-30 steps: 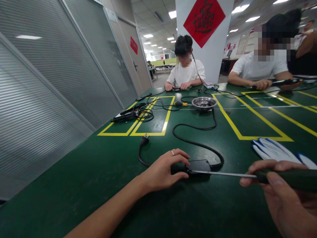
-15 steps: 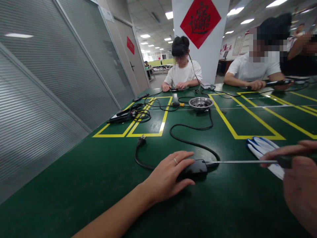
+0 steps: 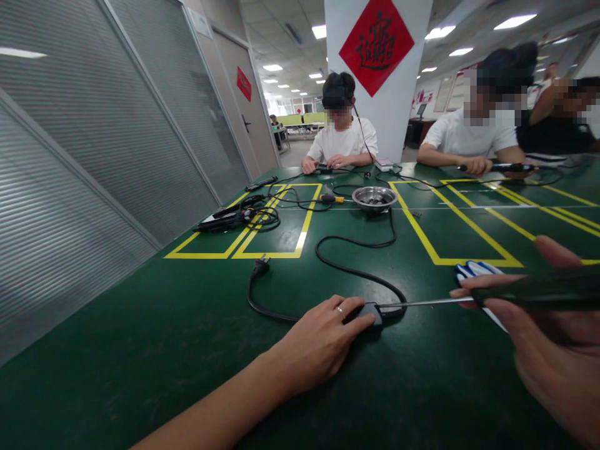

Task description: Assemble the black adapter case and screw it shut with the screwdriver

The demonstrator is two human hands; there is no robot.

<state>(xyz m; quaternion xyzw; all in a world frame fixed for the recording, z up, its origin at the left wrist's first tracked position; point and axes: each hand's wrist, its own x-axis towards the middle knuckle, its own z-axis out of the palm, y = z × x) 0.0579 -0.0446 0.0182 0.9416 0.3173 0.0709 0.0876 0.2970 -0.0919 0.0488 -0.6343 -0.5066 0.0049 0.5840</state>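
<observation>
My left hand, with a ring on one finger, is wrapped over a small black box lying on the green table. A black cable runs out of the box on both sides, and one end has a plug. My right hand grips the dark handle of a long screwdriver between thumb and fingers. The metal shaft points left, and its tip meets the right end of the box. Exactly where the tip sits is too small to tell.
White and blue gloves lie behind the screwdriver. Farther back are a metal bowl with dark pieces, a yellow-black screwdriver and coiled cables. Two people in white shirts work across the table.
My right hand has moved left and its dark handle shows more fully. The fingers of my left hand have closed further over the box. The whole view has shifted slightly.
</observation>
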